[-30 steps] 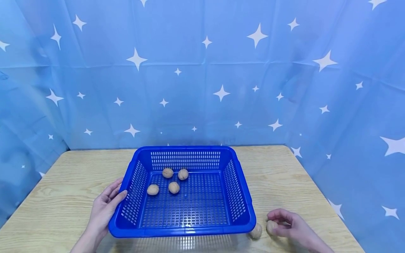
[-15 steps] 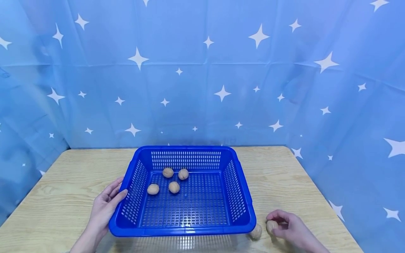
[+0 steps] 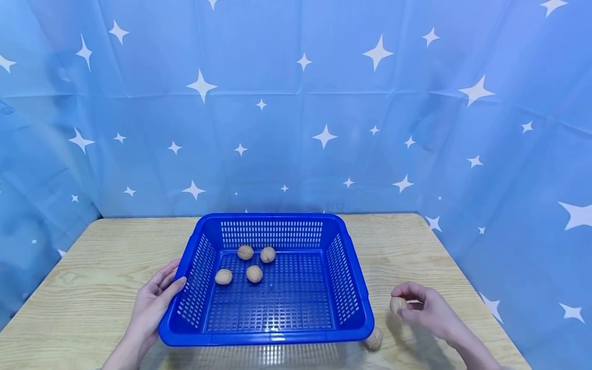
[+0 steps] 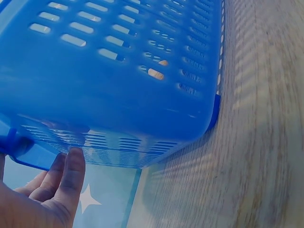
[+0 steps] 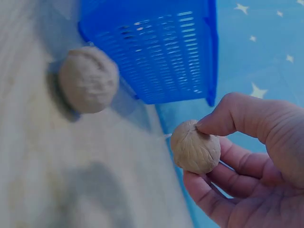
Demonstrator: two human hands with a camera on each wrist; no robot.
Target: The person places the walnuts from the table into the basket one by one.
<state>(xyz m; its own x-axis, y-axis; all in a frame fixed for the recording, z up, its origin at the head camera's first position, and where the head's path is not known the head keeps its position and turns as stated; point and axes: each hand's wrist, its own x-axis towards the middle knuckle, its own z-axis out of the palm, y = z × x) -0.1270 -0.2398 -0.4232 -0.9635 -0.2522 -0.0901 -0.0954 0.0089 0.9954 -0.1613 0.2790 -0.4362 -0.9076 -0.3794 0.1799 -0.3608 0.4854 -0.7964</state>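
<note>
A blue plastic basket (image 3: pixel 273 339) with slotted walls stands in the middle of the table, several walnuts (image 3: pixel 254 274) lying toward its back left. My left hand (image 3: pixel 154 300) grips its left rim, thumb on top; the left wrist view has the fingers (image 4: pixel 71 175) against the outer wall. Right of the basket, my right hand (image 3: pixel 427 308) pinches a walnut (image 5: pixel 195 147) between thumb and fingertips, raised off the table. One more walnut (image 5: pixel 89 80) sits on the table by the basket's front right corner, partly hidden by the rim in the head view.
The light wood table (image 3: pixel 92 288) reaches to a blue curtain (image 3: pixel 277 128) with white stars, which hangs behind it and at both sides. Table surface shows left and right of the basket.
My right hand has lifted its walnut off the table, moving up and slightly away from the table's front. The left hand, the basket and the other walnuts keep their places.
</note>
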